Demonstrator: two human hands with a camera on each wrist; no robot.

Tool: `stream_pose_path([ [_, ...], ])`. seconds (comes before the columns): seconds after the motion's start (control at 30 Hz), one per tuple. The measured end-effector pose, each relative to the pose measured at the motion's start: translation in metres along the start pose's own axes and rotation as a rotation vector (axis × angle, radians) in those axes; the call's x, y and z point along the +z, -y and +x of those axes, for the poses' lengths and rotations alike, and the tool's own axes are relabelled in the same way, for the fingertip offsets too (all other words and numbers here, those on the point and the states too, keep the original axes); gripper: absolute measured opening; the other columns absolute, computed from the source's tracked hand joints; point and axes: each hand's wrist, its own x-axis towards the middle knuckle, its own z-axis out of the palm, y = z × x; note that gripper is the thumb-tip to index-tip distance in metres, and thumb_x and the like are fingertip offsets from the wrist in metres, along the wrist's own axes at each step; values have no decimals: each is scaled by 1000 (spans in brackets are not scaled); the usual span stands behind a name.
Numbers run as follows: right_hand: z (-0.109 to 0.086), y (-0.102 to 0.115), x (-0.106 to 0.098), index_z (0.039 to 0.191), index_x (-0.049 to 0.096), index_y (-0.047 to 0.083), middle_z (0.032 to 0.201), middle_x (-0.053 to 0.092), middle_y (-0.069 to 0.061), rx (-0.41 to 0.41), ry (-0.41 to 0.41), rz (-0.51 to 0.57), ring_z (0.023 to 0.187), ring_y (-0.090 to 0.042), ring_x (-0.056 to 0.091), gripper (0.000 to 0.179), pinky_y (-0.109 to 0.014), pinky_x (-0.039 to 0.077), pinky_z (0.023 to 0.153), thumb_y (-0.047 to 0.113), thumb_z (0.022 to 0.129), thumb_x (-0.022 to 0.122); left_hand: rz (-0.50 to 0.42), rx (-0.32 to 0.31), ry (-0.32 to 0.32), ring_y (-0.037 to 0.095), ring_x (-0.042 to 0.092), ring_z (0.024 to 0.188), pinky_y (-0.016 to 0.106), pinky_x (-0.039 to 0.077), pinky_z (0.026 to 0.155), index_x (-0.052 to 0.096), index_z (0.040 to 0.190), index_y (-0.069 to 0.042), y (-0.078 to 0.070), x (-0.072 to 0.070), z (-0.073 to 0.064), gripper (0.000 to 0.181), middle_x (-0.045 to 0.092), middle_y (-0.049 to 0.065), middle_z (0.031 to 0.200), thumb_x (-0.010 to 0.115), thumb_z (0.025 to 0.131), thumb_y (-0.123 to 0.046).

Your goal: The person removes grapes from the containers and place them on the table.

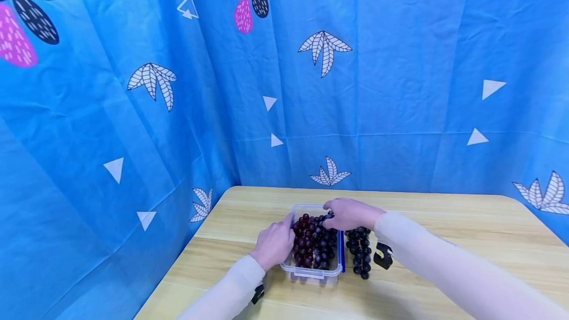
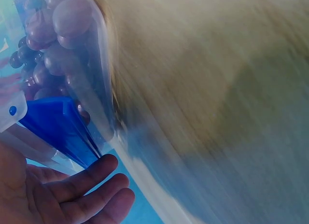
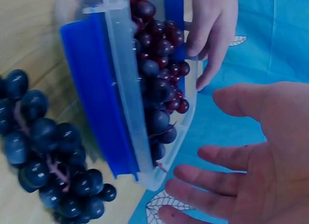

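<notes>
A clear plastic box (image 1: 322,274) with blue side flaps holds a bunch of red grapes (image 1: 303,251) on the left and dark grapes (image 1: 326,248) on the right. At the box's left rim, my left hand (image 1: 274,242) touches its side by the blue flap (image 2: 60,125); the thumb is hidden in the left wrist view. My right hand (image 3: 231,156) hovers at the far right corner, with spread, loosely bent fingers and nothing in them. Outside the box, another bunch of dark grapes (image 3: 46,151) lies along its right side.
The pale wooden table (image 1: 444,251) extends on both sides of the box. Blue patterned cloth (image 1: 391,88) hangs behind the table and along its left side.
</notes>
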Motion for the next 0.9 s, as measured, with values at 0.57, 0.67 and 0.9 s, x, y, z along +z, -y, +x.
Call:
stream_pose_path([
  [0.57,41,1,0,136,61,3,140,60,-12,-40,148,-73,126,-29,59,49,-47,47,106,31,97,64,13,-2,2,26,70,91,40,56,64,38,154,-9,0,0,2,54,73,11,103,46,103,-24],
  [0.67,46,1,1,135,61,2,139,61,-12,-51,158,-94,125,-29,59,47,-46,47,106,30,97,63,20,-2,0,26,71,90,39,56,64,38,155,-9,1,1,2,54,74,11,103,45,103,-25],
  [0.9,57,2,7,104,73,7,96,69,0,-27,158,-164,79,-13,59,27,-35,52,78,30,98,62,23,9,-13,26,71,86,40,56,62,41,152,-8,1,1,1,53,74,12,101,48,102,-23],
])
